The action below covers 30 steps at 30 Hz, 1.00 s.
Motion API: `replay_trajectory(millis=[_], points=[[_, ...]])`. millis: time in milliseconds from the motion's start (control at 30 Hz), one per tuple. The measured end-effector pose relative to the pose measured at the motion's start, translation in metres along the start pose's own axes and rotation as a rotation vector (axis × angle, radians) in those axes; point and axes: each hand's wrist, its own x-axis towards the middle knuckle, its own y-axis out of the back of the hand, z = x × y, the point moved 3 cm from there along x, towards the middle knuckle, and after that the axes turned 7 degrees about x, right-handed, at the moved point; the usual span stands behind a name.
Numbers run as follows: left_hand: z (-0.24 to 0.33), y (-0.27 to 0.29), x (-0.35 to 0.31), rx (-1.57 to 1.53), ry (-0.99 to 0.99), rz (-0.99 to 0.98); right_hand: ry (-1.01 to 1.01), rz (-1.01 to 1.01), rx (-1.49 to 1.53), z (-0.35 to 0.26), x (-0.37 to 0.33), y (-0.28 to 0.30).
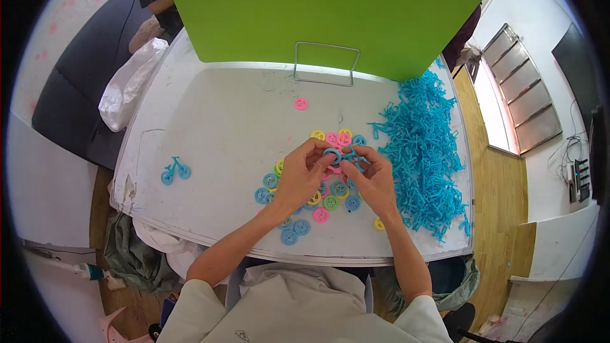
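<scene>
Over the middle of the table, my left hand (300, 174) pinches a small blue toy wheel (331, 156). Close against it, my right hand (373, 181) grips a blue plastic toy bicycle frame (356, 157), and the two pieces meet between my fingertips. Fingers partly cover where they join. Under and around my hands lies a loose spread of toy wheels (321, 215) in blue, pink, yellow and green. A large heap of blue bicycle frames (422, 152) covers the right side of the table. One blue toy bicycle (175, 170) with two wheels rests at the left.
A green panel (330, 13) rises at the table's far side, with a bent metal wire stand (326, 82) before it. One pink wheel (300, 104) lies apart near the panel. At the left edge hangs a white plastic bag (130, 86), by another person's arm (160, 5).
</scene>
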Motion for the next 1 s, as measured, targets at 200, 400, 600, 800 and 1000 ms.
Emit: replay_trajectory(millis=[200,400,600,800,1000], points=[[0.004,0.000,-0.002,0.154,-0.017,0.071,0.010,0.084,-0.158,0.002,0.000,0.000],[0.012,0.000,-0.004,0.237,-0.070,0.113,0.053,0.089,-0.142,0.003,-0.001,-0.001],[0.009,0.002,-0.003,0.211,-0.089,0.081,0.028,0.116,-0.156,0.001,-0.004,-0.007],[0.011,-0.001,-0.005,0.264,-0.125,0.110,0.113,0.155,-0.278,0.004,-0.005,-0.002],[0.010,-0.002,-0.006,0.370,-0.283,0.154,0.095,0.165,-0.218,0.006,-0.004,0.000]])
